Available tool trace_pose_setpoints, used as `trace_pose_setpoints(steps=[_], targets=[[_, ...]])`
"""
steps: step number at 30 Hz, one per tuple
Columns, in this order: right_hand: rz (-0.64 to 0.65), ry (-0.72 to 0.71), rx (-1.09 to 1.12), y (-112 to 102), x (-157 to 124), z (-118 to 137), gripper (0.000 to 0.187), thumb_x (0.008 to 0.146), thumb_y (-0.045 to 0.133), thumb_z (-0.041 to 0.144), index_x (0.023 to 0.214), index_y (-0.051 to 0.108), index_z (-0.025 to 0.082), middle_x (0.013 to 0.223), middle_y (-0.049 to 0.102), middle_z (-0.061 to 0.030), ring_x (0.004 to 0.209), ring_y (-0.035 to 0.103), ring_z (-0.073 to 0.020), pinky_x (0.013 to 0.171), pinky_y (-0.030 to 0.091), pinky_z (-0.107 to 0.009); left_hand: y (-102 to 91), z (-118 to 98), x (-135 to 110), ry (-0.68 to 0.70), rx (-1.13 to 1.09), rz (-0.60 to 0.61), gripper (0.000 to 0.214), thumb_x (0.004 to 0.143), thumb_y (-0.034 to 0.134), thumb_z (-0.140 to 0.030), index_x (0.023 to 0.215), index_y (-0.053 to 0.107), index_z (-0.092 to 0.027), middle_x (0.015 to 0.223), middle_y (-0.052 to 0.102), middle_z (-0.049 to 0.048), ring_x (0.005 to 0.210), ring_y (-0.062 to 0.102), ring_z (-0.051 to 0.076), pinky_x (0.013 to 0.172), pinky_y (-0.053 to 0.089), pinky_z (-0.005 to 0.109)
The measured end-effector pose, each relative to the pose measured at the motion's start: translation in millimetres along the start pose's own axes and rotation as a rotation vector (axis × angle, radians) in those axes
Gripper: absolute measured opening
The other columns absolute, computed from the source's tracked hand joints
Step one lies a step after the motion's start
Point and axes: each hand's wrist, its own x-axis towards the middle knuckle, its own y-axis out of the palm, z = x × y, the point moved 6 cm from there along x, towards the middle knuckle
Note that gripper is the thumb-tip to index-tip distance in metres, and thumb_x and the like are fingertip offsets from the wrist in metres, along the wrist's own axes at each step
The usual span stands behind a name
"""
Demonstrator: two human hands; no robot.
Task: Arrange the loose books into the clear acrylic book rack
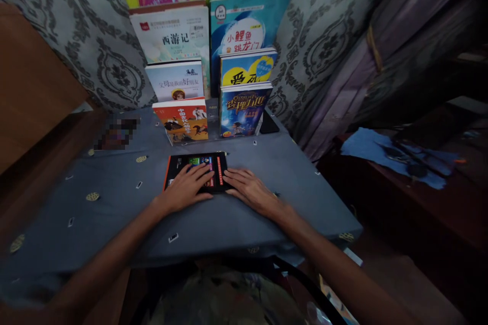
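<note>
A dark book [179, 166] with an orange-red edge on its left lies flat on the cloth-covered table. My left hand [186, 186] rests palm down on its cover, fingers stretched out toward the right. At the book's right edge lies my right hand [249, 189], its fingers extended and the tips touching that edge. Neither hand grips anything. Just behind the book stand an orange book [185, 123] and a dark blue book [244, 111] in a stepped stand.
Behind them rise a white book [177, 81], a yellow-and-blue book [247, 66], and several larger books against a patterned curtain [118, 61]. A black flat object [270, 124] lies right of the stand. Blue cloth [385, 157] covers part of a red surface [450, 203] at right.
</note>
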Motion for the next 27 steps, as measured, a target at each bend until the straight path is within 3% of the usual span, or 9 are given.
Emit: trace_pose_setpoints(steps=[5, 8, 12, 15, 17, 19, 21, 24, 27], targets=[[-0.079, 0.023, 0.134, -6.2, 5.9, 2.7, 0.034, 0.100, 0.051, 0.032, 0.130, 0.062, 0.022, 0.123, 0.071, -0.0116, 0.121, 0.062, -0.0263, 0.104, 0.050, -0.050, -8.2, -3.6, -17.5, 0.023, 0.125, -0.167, 0.037, 0.103, 0.039, -0.039, 0.124, 0.060, -0.016, 0.119, 0.069, 0.0132, 0.115, 0.063, 0.024, 0.095, 0.051, 0.039], [-0.163, 0.139, 0.293, -14.9, 6.8, -1.8, 0.045, 0.101, 0.047, 0.039, 0.145, 0.047, 0.027, 0.136, 0.063, -0.0100, 0.127, 0.057, -0.0254, 0.107, 0.048, -0.051, -35.4, -1.2, -18.7, 0.009, 0.085, -0.321, 0.031, 0.104, 0.038, -0.032, 0.111, 0.063, -0.016, 0.099, 0.073, 0.0095, 0.092, 0.069, 0.019, 0.081, 0.054, 0.030], [-0.257, 0.330, 0.442, -21.0, 3.7, -12.6, 0.063, 0.098, 0.050, 0.046, 0.155, 0.028, 0.029, 0.149, 0.048, -0.0127, 0.136, 0.048, -0.0279, 0.111, 0.042, -0.055, -99.8, 21.5, -21.6, -0.237, -0.173, -0.546, 0.031, 0.103, 0.039, -0.034, 0.095, 0.064, -0.018, 0.082, 0.069, 0.0028, 0.071, 0.064, 0.014, 0.066, 0.047, 0.023], [-0.238, 0.353, 0.634, -15.8, 7.3, -12.3, 0.065, 0.097, 0.052, 0.047, 0.154, 0.027, 0.027, 0.143, 0.053, -0.0149, 0.126, 0.058, -0.0276, 0.106, 0.048, -0.052, -125.7, 46.7, -26.3, -0.507, -0.475, -0.658, 0.037, 0.099, 0.045, -0.041, 0.074, 0.059, -0.018, 0.063, 0.057, -0.0020, 0.060, 0.053, 0.012, 0.058, 0.041, 0.021], [-0.194, 0.336, 0.821, -8.0, 13.9, -7.9, 0.066, 0.097, 0.050, 0.046, 0.155, 0.024, 0.027, 0.132, 0.061, -0.0149, 0.112, 0.067, -0.0256, 0.095, 0.056, -0.046, -114.1, 61.1, -25.5, -0.623, -0.772, -0.660, 0.042, 0.093, 0.050, -0.052, 0.069, 0.056, -0.018, 0.060, 0.054, -0.0020, 0.060, 0.052, 0.013, 0.057, 0.042, 0.022], [-0.159, 0.339, 0.989, 1.4, 21.4, -4.2, 0.067, 0.097, 0.050, 0.045, 0.155, 0.020, 0.027, 0.113, 0.069, -0.0115, 0.093, 0.072, -0.0225, 0.078, 0.061, -0.039, -80.7, 70.9, -21.7, -0.699, -1.115, -0.576, 0.046, 0.084, 0.055, -0.062, 0.073, 0.060, -0.018, 0.062, 0.059, -0.0001, 0.063, 0.057, 0.016, 0.061, 0.047, 0.026], [-0.141, 0.385, 1.086, 12.0, 27.2, -5.1, 0.071, 0.096, 0.051, 0.044, 0.156, 0.018, 0.026, 0.094, 0.071, -0.0060, 0.077, 0.072, -0.0195, 0.061, 0.060, -0.031, -43.3, 77.0, -21.8, -0.760, -1.264, -0.465, 0.050, 0.078, 0.058, -0.067, 0.078, 0.063, -0.017, 0.066, 0.064, 0.0023, 0.064, 0.060, 0.019, 0.063, 0.051, 0.030], [-0.167, 0.501, 1.025, 24.3, 28.1, -16.8, 0.069, 0.092, 0.055, 0.041, 0.152, 0.027, 0.023, 0.081, 0.069, -0.0006, 0.060, 0.069, -0.0163, 0.048, 0.054, -0.025, -9.3, 87.3, -31.8, -0.798, -0.976, -0.348, 0.039, 0.081, 0.058, -0.054, 0.087, 0.066, -0.016, 0.072, 0.067, 0.0037, 0.070, 0.063, 0.021, 0.070, 0.053, 0.034], [-0.198, 0.541, 0.792, 24.5, 23.5, -28.4, 0.049, 0.091, 0.054, 0.034, 0.138, 0.050, 0.022, 0.079, 0.069, 0.0000, 0.055, 0.066, -0.0144, 0.050, 0.053, -0.025, -7.2, 93.8, -41.2, -0.738, -0.526, -0.334, 0.027, 0.086, 0.055, -0.035, 0.105, 0.065, -0.018, 0.091, 0.070, 0.0068, 0.089, 0.064, 0.024, 0.087, 0.051, 0.040]])
